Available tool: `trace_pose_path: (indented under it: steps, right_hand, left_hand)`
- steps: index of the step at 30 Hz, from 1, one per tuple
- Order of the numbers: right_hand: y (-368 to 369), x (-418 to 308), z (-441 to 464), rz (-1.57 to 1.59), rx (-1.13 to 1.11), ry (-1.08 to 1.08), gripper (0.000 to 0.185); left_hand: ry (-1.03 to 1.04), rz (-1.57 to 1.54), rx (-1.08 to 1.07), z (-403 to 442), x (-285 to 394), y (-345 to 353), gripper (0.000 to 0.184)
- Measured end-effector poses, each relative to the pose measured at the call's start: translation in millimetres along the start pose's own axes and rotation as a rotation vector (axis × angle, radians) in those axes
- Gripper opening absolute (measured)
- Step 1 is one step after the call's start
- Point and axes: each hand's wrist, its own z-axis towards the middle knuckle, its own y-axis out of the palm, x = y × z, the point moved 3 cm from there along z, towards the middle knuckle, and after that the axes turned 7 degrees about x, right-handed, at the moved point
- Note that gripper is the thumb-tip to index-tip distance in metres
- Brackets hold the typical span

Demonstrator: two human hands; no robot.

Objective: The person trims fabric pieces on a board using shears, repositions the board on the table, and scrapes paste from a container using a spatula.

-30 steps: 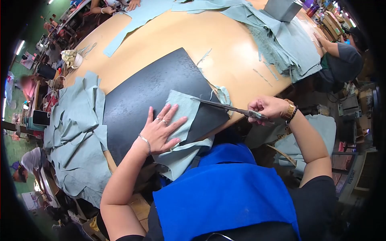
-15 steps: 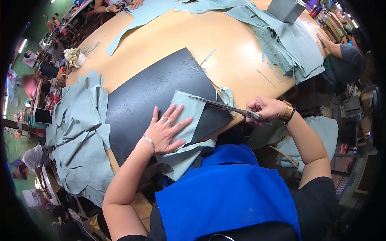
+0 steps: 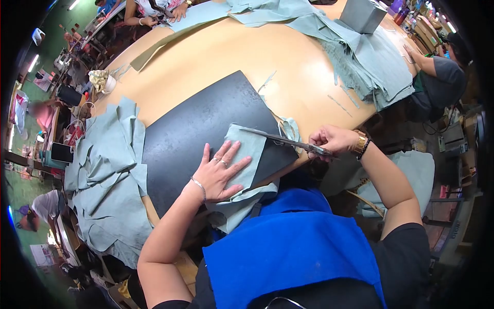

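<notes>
Pale-green cloth piece [image 3: 250, 148] lies on black flat mat [image 3: 200, 119], left of R hand [image 3: 337, 140], its fingers clamped on dark metal scissors [image 3: 286, 140] along far edge; L hand [image 3: 217, 174] is nearer, touching cloth w/ fingers apart.

Mat [image 3: 200, 123] lay on near side of worktop [image 3: 288, 67], cloth piece [image 3: 252, 147] on it, scissors [image 3: 288, 140] over piece's far edge. Cloth pile [image 3: 105, 159] sat left of mat, container [image 3: 109, 84] beyond pile. Cloth stack [image 3: 373, 67] was far right, block [image 3: 362, 16] on it; scraps [image 3: 338, 104] between stack and mat.
</notes>
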Motion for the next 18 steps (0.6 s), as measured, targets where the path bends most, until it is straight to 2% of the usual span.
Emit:
trace_pose_path:
  steps: [18]
  right_hand:
    - [1, -2, 17, 0.004, 0.009, -0.099, 0.02]
  left_hand:
    - [0.028, 0.018, 0.025, -1, 2, 1, 0.068]
